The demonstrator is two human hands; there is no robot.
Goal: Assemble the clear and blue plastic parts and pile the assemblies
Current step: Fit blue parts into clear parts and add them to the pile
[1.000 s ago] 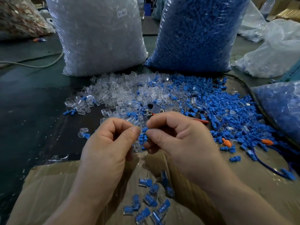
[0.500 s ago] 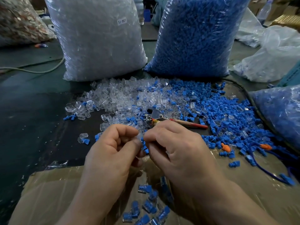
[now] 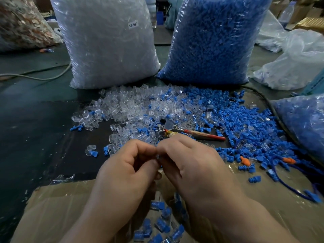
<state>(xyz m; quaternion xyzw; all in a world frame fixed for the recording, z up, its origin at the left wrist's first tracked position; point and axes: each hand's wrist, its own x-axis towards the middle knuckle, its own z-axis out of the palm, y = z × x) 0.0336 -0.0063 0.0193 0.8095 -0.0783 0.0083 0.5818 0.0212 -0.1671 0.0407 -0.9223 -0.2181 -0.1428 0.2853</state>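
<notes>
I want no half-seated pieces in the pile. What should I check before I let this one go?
1. Grip: left hand and right hand both pinch the held part: ok.
2. Blue fully seated in clear: cannot tell; the fingers hide the joint.
3. Pile of assemblies lies right below the hands: ok.
4. Loose clear parts ahead for the next piece: ok.
5. Loose blue parts ahead on the right: ok.
6. Red-handled tool lies beyond the hands, off the drop path: ok.
</notes>
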